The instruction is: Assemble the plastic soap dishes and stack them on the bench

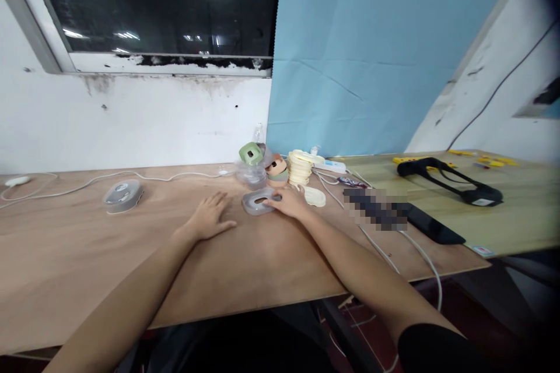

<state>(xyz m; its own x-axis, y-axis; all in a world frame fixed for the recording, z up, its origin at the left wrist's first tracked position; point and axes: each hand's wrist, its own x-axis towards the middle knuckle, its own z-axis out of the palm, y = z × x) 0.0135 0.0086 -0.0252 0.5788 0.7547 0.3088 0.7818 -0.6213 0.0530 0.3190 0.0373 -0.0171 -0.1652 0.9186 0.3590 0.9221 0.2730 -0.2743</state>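
Note:
My left hand (212, 217) lies flat on the wooden table with fingers spread and thumb apart, holding nothing. My right hand (291, 201) has its thumb and fingers on the right edge of a grey, rounded plastic cover (250, 204) with an oval hole in its middle. The cover rests on the table between my hands. Just right of my right hand lies a flat cream plastic piece (315, 197). Behind it stands a stack of cream plastic parts (300, 168). Green (251, 153) and orange covers (276, 164) are piled beside the stack, partly on clear plastic.
A grey rounded case (123, 196) sits at the left. A white cable (144, 175) runs along the back. On the right are a power strip (332, 165), a black phone-like slab (431, 222), a black headset-like frame (450, 180) and several yellow pieces (494, 161).

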